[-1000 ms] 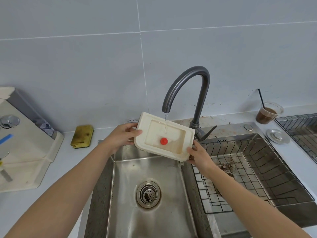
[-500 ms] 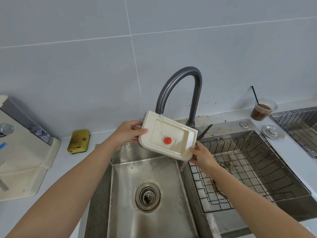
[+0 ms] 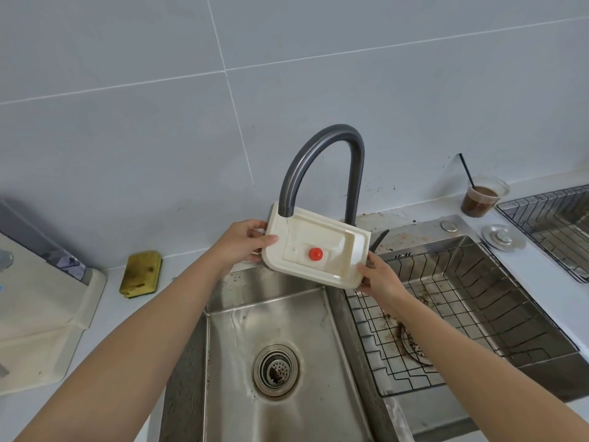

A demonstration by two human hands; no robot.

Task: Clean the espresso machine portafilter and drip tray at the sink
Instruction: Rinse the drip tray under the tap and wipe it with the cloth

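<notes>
I see the cream drip tray [image 3: 322, 250] held over the left sink basin [image 3: 271, 352], tilted, its far left corner under the faucet [image 3: 322, 161] spout. A thin stream of water runs onto it; the spout mouth is hidden behind the tray rim. Left hand [image 3: 242, 242] pinches the tray's left edge, thumb on top, fingers underneath and out of sight. Right hand [image 3: 379, 277] clasps the near right corner; its fingertips are mostly hidden below the tray. A red knob [image 3: 316, 254] sits in the tray's recess. Faucet base and lever are partly blocked by the tray. Portafilter: I cannot make it out. The wire basket [image 3: 462, 314] in the right basin shows brown residue.
</notes>
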